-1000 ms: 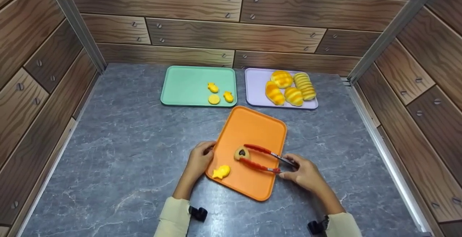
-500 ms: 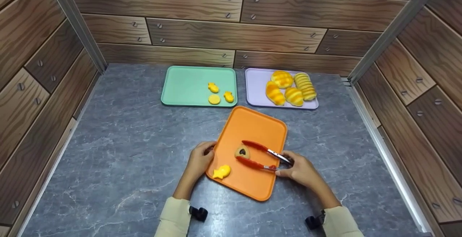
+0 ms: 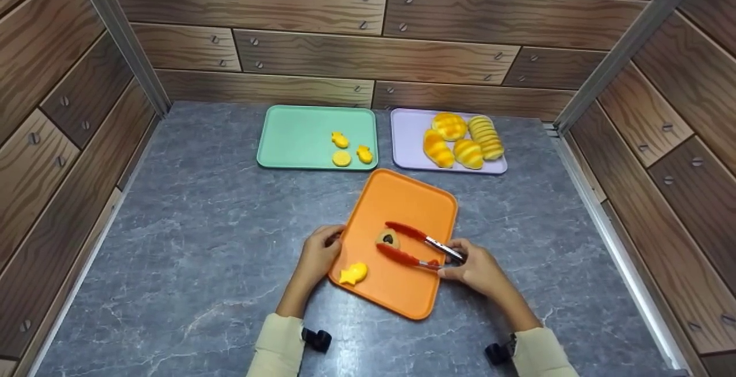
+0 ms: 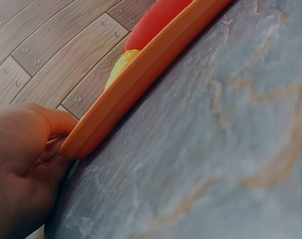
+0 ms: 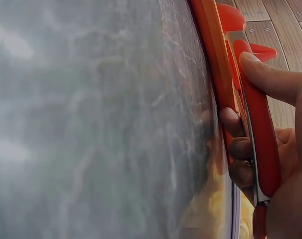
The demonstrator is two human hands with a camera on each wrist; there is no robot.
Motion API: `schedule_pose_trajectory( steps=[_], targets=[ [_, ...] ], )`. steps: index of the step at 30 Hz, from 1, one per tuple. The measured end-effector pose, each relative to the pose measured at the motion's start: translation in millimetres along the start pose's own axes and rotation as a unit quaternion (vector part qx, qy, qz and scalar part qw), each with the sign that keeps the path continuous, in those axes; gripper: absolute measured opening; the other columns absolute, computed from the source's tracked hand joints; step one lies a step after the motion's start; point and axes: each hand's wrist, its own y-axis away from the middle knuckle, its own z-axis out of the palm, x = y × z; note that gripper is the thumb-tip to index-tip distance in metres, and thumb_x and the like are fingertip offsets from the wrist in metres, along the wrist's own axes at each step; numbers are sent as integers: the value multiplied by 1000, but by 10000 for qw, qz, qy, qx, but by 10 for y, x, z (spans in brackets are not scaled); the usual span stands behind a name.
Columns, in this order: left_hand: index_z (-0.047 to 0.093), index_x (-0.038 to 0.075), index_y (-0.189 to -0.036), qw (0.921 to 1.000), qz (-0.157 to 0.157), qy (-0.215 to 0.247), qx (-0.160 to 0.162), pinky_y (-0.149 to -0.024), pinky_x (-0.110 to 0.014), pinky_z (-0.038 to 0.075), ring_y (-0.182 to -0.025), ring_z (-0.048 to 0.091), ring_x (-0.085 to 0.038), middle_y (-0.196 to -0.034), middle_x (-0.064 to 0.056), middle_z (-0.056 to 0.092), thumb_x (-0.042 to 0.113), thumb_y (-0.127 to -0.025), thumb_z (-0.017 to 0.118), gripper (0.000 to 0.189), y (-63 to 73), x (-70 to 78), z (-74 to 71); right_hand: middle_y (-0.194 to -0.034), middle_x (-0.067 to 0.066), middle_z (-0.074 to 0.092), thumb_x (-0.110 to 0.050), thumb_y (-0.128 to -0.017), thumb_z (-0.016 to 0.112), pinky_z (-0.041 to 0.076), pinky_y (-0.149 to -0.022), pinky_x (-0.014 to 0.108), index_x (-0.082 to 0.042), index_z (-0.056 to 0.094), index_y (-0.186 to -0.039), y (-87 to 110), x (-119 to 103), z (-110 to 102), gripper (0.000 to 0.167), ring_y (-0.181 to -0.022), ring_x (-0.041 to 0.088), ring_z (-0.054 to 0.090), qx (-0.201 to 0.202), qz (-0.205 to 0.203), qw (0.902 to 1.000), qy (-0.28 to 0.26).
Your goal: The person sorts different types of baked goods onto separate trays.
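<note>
In the head view my right hand [image 3: 474, 268] grips a pair of red-tipped tongs [image 3: 402, 255], their arms spread to either side of a small tan cookie [image 3: 380, 240] with a dark heart centre. The cookie lies on the orange tray [image 3: 397, 193]. My left hand [image 3: 318, 250] holds this tray by its left rim, thumb at the edge. Near the lower left corner is a yellow fish-shaped piece [image 3: 353, 273]. The right wrist view shows fingers and thumb wrapped round the red tong handle [image 5: 263, 134]. The left wrist view shows the left hand [image 4: 29, 164] pinching the tray corner.
Behind stands a green tray [image 3: 299, 135] with two small yellow fish pieces and a round yellow biscuit [image 3: 341, 158]. Beside it, a lilac tray [image 3: 408, 141] carries several bread rolls [image 3: 449, 126]. Wood-patterned walls [image 3: 310, 49] enclose the grey marbled table [image 3: 190, 239].
The tongs have shifted slightly left and toward the far side, and their lower arm has come up against the cookie, which has slid a little away. The left hand and tray stay in place.
</note>
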Motion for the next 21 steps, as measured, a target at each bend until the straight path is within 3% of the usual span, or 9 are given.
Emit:
schedule_pose_trajectory(
  steps=[13,21],
  targets=[
    [70,1,-124,10000,-17,-43,18,-94,-40,52,-105,64,-24,-118,-13,69,-1,-92,59,34,-4,9,2,-100,3,70,-36,-71,91,48,-82,24,-11,65,-120,-14,-56,-18,62,-94,18,61,22,213,9984,-514],
    [71,1,-122,10000,26,2,44,-91,-37,53,-103,65,-24,-116,-14,70,-2,-91,60,33,-2,-4,10,-108,7,72,-39,-72,90,49,-85,28,-9,63,-125,-109,-204,-39,67,-99,20,63,53,408,9976,-551]
  ],
)
